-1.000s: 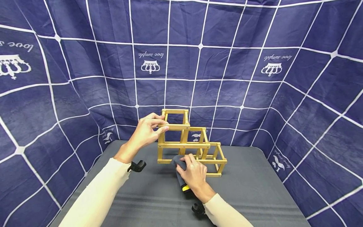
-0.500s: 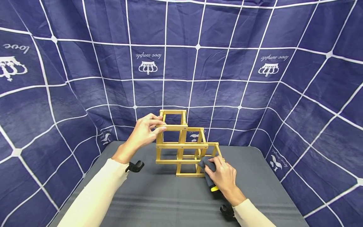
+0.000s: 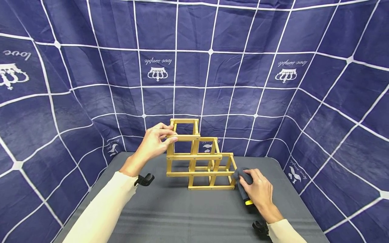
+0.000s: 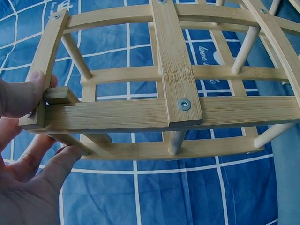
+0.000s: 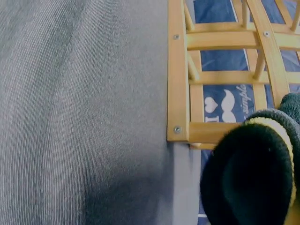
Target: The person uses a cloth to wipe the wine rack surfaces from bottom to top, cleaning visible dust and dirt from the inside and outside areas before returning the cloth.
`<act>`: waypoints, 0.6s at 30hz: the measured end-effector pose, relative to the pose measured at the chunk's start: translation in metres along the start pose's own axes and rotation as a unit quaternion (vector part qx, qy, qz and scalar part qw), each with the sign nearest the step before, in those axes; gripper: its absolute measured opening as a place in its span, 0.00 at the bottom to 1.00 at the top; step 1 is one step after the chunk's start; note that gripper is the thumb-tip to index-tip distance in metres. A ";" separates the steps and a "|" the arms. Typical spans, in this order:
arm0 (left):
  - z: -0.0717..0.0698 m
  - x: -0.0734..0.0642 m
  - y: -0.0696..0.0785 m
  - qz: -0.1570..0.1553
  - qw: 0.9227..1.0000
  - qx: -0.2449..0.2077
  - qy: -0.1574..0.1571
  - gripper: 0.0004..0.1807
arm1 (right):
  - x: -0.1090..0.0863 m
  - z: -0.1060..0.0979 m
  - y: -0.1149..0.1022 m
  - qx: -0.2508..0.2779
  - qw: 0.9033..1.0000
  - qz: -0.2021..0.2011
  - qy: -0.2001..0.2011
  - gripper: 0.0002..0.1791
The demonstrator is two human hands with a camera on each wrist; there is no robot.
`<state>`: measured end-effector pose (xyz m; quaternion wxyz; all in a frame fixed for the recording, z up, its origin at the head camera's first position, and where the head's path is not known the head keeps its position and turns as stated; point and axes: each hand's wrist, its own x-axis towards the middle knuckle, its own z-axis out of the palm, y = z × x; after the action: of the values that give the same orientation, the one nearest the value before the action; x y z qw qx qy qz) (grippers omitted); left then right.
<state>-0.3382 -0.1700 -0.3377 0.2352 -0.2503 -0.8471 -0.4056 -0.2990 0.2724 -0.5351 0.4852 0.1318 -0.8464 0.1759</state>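
Observation:
A stepped rack of pale wooden slats and dowels [image 3: 194,157] stands on the grey surface, its tiers descending to the right. My left hand [image 3: 155,140] grips its top left corner; in the left wrist view the thumb [image 4: 29,93] lies on the outer slat with fingers beneath. My right hand [image 3: 258,189] holds a bunched dark grey cloth with a yellow edge [image 3: 242,184] at the right end of the lower tier's front rail. In the right wrist view the cloth [image 5: 248,173] fills the lower right corner and overlaps the end of a rail [image 5: 211,131].
A grey fabric-covered table [image 3: 170,216] lies under the rack. Blue cloth with white grid lines [image 3: 194,67] hangs behind and on both sides, close to the rack's back. Black straps [image 3: 145,179] are worn at both wrists.
My right hand has slid the cloth rightward along the lower front of the rack, from near its middle to its right end. The left hand keeps its grip on the top corner.

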 end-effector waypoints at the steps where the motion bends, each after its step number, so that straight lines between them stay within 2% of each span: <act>1: 0.000 0.000 0.000 0.000 1.000 0.001 0.000 0.06 | 0.000 0.000 -0.002 0.006 1.000 -0.002 0.001 0.18; 8: -0.001 -0.001 -0.001 -0.005 1.000 0.004 -0.001 0.06 | 0.012 0.003 -0.023 0.055 0.998 -0.024 0.029 0.19; 18: -0.001 0.000 0.001 -0.009 1.000 -0.006 -0.003 0.06 | 0.036 0.022 -0.065 0.163 0.985 0.009 0.050 0.17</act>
<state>-0.3375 -0.1702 -0.3368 0.2277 -0.2449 -0.8477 -0.4118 -0.3079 0.2028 -0.5030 0.4971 0.1925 -0.7822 0.3225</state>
